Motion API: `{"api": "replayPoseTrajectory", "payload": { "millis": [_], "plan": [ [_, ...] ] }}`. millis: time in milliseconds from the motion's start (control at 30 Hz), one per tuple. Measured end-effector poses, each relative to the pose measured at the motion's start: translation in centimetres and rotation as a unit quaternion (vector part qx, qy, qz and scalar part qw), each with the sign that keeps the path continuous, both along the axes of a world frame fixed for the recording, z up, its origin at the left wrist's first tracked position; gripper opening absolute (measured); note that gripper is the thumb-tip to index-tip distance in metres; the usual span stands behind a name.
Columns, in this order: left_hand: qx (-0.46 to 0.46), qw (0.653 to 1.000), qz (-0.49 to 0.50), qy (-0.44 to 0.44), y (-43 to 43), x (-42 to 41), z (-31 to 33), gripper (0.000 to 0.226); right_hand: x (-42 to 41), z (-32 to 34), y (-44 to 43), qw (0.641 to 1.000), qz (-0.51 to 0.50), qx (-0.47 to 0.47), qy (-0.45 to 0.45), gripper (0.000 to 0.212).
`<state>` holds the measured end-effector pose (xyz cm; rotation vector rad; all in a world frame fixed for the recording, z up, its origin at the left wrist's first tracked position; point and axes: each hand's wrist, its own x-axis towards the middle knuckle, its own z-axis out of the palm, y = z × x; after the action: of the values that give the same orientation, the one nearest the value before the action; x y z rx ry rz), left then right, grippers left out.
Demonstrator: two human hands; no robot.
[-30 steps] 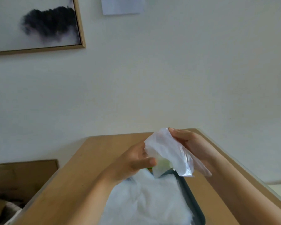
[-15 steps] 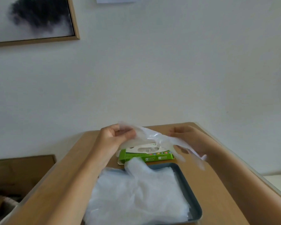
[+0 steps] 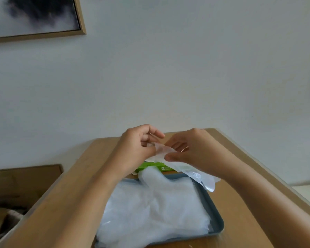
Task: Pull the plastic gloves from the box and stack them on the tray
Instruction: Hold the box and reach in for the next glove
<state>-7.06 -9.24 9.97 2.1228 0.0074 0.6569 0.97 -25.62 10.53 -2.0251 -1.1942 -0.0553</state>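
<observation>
A clear plastic glove (image 3: 183,168) hangs in the air above the far end of the tray. My left hand (image 3: 139,145) pinches its upper left edge. My right hand (image 3: 191,151) pinches it just to the right, thumb on top, and the loose end drapes down past the right wrist. Under the hands lies the green glove box (image 3: 150,166), mostly hidden. In front of it, a grey-blue tray (image 3: 216,217) carries a thick stack of clear gloves (image 3: 156,206).
The wooden table (image 3: 75,185) narrows toward a white wall. Its right edge runs close to my right forearm. Brown cardboard (image 3: 23,183) sits lower at the left. A framed picture (image 3: 34,15) hangs at the upper left.
The hands have come close together on the glove over the box; half a second ago they held it spread apart. The view has tilted down, showing more of the tray.
</observation>
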Motion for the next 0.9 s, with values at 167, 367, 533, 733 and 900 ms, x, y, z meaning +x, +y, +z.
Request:
{"api": "replayPoseTrajectory", "payload": {
  "millis": [167, 367, 533, 733, 900],
  "plan": [
    [-0.019, 1.000, 0.014, -0.003, 0.0, -0.3, 0.4, 0.024, -0.1, -0.6, 0.0, 0.997, -0.006, -0.044, -0.067, 0.054],
    [-0.030, 0.999, 0.010, -0.021, 0.6, -0.4, 0.7, 0.028, 0.1, 0.2, 0.1, 0.999, -0.038, 0.011, 0.007, 0.024],
    [-0.177, 0.983, 0.056, 0.010, 0.3, 0.1, 0.6, 0.039, -0.1, 0.2, 0.4, 0.977, -0.077, 0.132, 0.149, 0.032],
    [-0.179, 0.967, -0.057, 0.171, -2.1, -0.2, -0.6, 0.035, -1.0, -0.1, 0.7, 0.984, -0.149, 0.077, -0.052, 0.039],
    [-0.209, 0.973, -0.016, 0.094, -1.6, 1.0, -1.7, 0.007, -1.0, 0.4, 0.3, 0.983, -0.116, 0.119, 0.073, 0.029]
  ]
}}
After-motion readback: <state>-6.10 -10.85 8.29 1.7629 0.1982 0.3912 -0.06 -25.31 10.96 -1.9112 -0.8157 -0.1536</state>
